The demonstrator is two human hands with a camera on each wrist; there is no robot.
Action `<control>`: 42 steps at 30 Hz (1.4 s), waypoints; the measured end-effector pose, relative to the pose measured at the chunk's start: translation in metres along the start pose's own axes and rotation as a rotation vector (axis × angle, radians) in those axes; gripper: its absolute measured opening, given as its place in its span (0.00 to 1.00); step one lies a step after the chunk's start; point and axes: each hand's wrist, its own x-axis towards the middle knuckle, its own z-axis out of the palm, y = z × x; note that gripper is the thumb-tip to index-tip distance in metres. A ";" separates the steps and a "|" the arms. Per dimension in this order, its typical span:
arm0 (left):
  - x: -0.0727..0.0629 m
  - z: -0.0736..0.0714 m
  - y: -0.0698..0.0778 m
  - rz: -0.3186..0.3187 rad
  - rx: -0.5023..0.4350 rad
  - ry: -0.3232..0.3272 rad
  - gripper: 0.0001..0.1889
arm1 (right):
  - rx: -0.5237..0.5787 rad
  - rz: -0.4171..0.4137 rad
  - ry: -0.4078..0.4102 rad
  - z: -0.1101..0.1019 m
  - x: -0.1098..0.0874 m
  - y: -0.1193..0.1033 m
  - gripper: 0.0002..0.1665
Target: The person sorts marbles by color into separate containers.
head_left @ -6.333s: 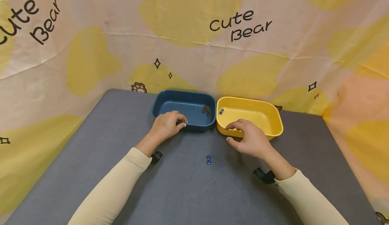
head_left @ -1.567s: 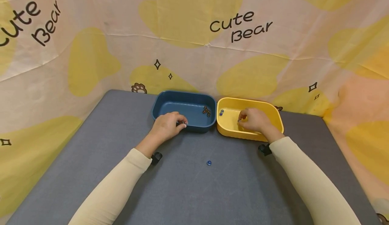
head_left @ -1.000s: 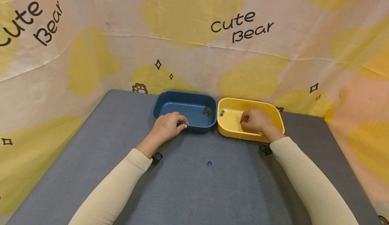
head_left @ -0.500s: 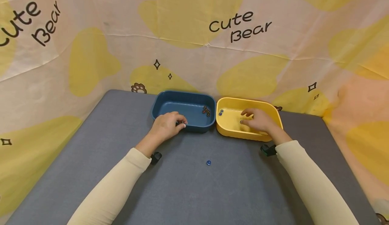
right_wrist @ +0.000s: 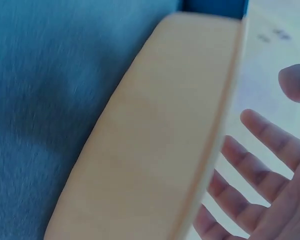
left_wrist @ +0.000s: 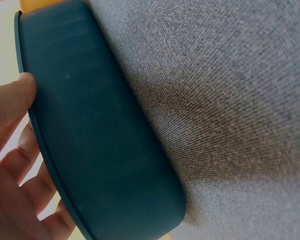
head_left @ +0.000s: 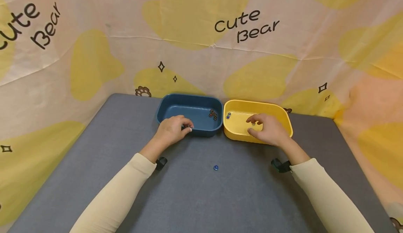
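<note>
My left hand holds the near rim of the blue bin, thumb outside and fingers inside, as the left wrist view shows. Several brown beads lie at that bin's right end. Over the yellow bin hovers my right hand, its fingers spread with nothing between them. Just beneath those fingers a small bead rests on the bin floor, partly covered. Two blue beads sit by the left wall there. One more blue bead lies on the table in front.
Both bins stand side by side at the back of the grey table, near a printed cloth backdrop. A dark strap with a camera mount is on each wrist.
Earlier two blue beads lay on the table; one is there now. My right hand has let go of a bead in the yellow bin and spread its fingers. My left hand stays put.
</note>
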 end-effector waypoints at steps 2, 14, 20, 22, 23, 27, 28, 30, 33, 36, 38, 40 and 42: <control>0.000 0.000 0.000 -0.003 -0.002 0.000 0.07 | -0.012 -0.029 0.024 0.001 -0.004 -0.008 0.19; 0.000 -0.001 0.000 -0.006 -0.010 -0.004 0.07 | 0.041 -0.172 0.101 0.017 -0.024 -0.048 0.14; 0.000 0.000 -0.001 -0.014 -0.011 -0.004 0.07 | 0.056 -0.231 0.047 0.035 -0.029 -0.063 0.14; 0.000 0.000 -0.001 -0.014 -0.010 -0.003 0.07 | 0.058 -0.246 0.019 0.041 -0.030 -0.066 0.14; 0.000 0.000 0.000 -0.013 -0.010 -0.003 0.07 | 0.061 -0.253 0.007 0.044 -0.031 -0.068 0.14; 0.000 -0.001 -0.001 -0.011 -0.010 0.001 0.07 | 0.042 -0.282 -0.037 0.056 -0.033 -0.074 0.13; 0.000 0.000 -0.001 -0.012 -0.011 0.001 0.07 | 0.028 -0.291 -0.050 0.058 -0.034 -0.075 0.12; 0.000 0.000 -0.001 -0.017 -0.011 0.000 0.07 | 0.010 -0.303 -0.080 0.064 -0.034 -0.078 0.11; 0.000 0.000 -0.001 -0.019 -0.009 -0.002 0.07 | -0.012 -0.315 -0.132 0.070 -0.035 -0.083 0.10; 0.000 -0.001 0.000 -0.012 -0.006 0.004 0.07 | -0.021 -0.319 -0.169 0.077 -0.036 -0.086 0.10; 0.000 -0.001 0.000 -0.007 -0.006 0.008 0.07 | -0.034 -0.320 -0.186 0.081 -0.036 -0.087 0.10; 0.000 -0.001 0.000 -0.005 -0.006 0.013 0.07 | -0.049 -0.320 -0.195 0.085 -0.037 -0.088 0.10; 0.000 -0.001 0.001 -0.003 -0.004 0.015 0.06 | -0.070 -0.322 -0.198 0.088 -0.037 -0.088 0.10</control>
